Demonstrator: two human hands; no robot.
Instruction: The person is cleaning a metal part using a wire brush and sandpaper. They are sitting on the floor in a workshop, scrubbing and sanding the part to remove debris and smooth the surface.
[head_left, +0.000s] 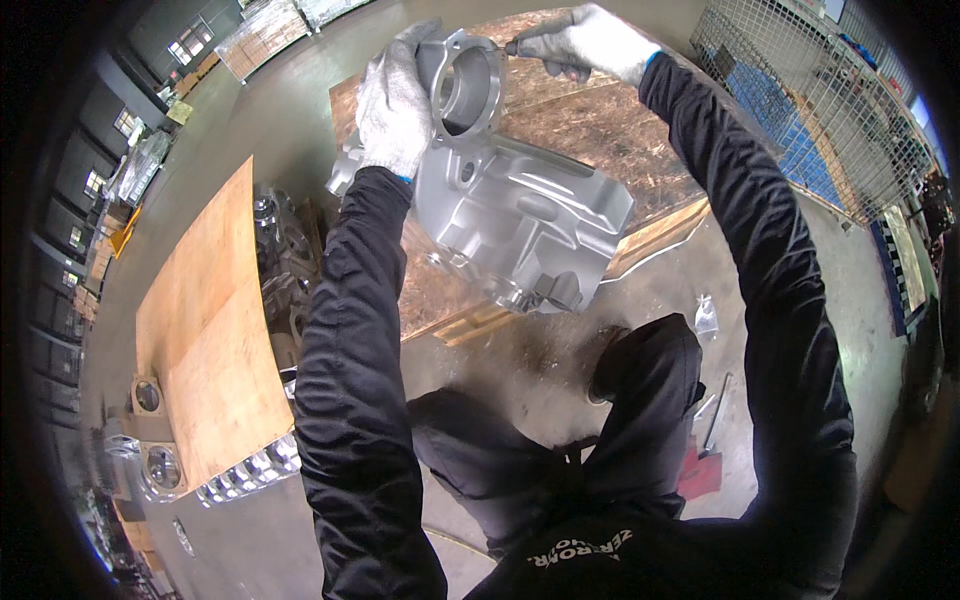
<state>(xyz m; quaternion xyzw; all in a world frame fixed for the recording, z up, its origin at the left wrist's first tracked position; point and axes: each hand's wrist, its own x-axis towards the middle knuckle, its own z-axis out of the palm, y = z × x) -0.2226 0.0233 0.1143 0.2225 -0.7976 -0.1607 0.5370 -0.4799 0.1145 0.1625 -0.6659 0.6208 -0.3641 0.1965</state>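
Observation:
A large silver-grey metal casting point(520, 215), a housing with a round bored opening at its far end, lies on a worn wooden crate top point(640, 150). My left hand point(395, 110), in a white work glove, is wrapped round the left side of the ring-shaped flange. In a matching glove, my right hand point(595, 45) pinches a small dark, rod-like tool point(512, 47) whose tip is at the flange's right edge. The tool is mostly hidden by the fingers, so its exact kind does not show.
A plywood sheet point(215, 340) covers more metal castings point(285, 250) at the left. Two square flanged parts stand near its lower corner. At the far right is a wire mesh cage point(810, 100). A long-handled tool point(716, 415) and red cloth-like piece point(698, 475) lie on the floor.

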